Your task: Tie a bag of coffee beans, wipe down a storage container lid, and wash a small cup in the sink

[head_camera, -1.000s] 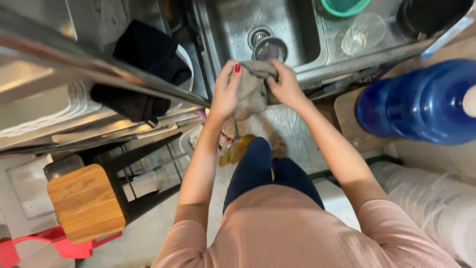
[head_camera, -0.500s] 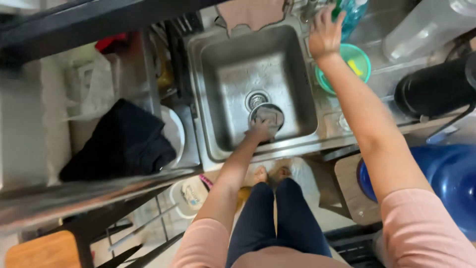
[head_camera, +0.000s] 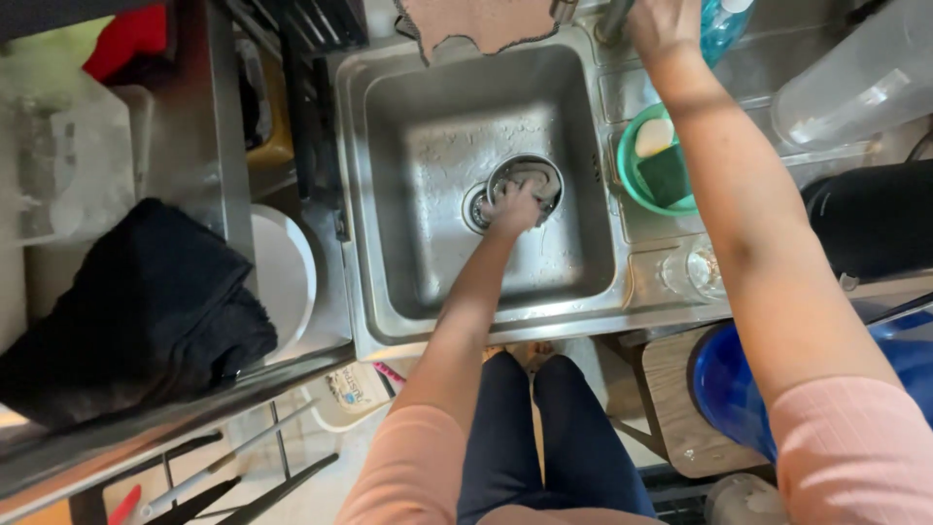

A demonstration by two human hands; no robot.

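Pressing my left hand (head_camera: 515, 206) onto the drain strainer (head_camera: 525, 185) directly beneath it, my right hand (head_camera: 661, 24) seemingly grips the faucet (head_camera: 612, 19).

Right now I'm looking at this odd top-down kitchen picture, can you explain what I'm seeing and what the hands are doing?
The picture comes from a camera worn on a person's head, looking straight down, so you see their own arms, legs and feet. Below is a steel sink. The left hand reaches into the basin and presses on the round drain strainer; I cannot tell whether it grips it. The right hand is up at the tap; its grip is partly cut off. Beside the sink sits a green bowl with soap and a sponge. A brownish cloth hangs over the back rim, and a black towel lies on the rack to the left.
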